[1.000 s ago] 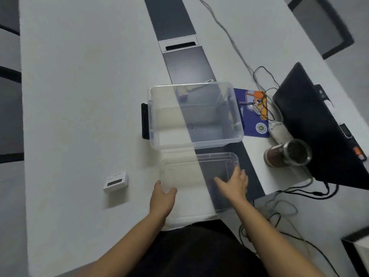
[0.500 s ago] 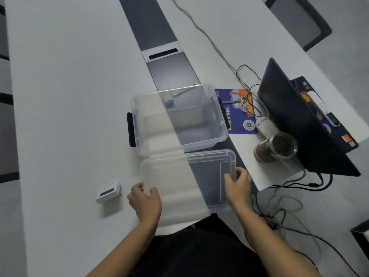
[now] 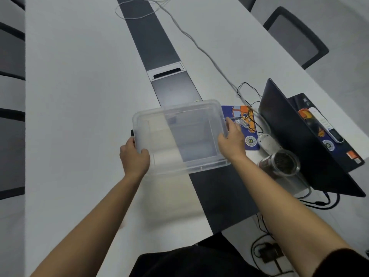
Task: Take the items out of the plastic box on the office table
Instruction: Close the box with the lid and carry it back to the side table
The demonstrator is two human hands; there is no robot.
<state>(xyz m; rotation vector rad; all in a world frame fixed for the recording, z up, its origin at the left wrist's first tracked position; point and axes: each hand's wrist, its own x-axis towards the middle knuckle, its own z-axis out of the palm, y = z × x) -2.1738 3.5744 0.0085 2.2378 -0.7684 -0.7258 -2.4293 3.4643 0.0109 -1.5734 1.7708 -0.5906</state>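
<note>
— Box?

— Clear plastic box [image 3: 179,136], on the desk [image 3: 79,96], straddling the dark centre strip [image 3: 151,37]. A clear lid [image 3: 203,107] lies over its rim. I cannot make out any contents through the plastic.

— Hands?

— Both on it, well apart, one at each short end. Left hand [image 3: 134,157] is wrapped round the left near corner, thumb over the top edge, just below a black latch [image 3: 132,132]. Right hand [image 3: 231,139] is closed on the right end, fingers curled over the lid's edge. Bare forearms, dark clothing at the lower edge of the view.

— Surroundings?

— Just right of the box, a blue card with orange print [image 3: 242,124] lies flat, partly under the right hand, with thin black wires [image 3: 249,92] across it. Near that, a white adapter [image 3: 267,142] and a clear jar of dark material [image 3: 281,162]. Further right, an open laptop [image 3: 299,140], its dark lid toward us. A grey cable [image 3: 199,43] runs up the desk from there. Behind the box, a cable hatch [image 3: 167,71] in the strip. A chair [image 3: 295,37] stands at the far right; more cables hang below the desk's near edge.
</note>
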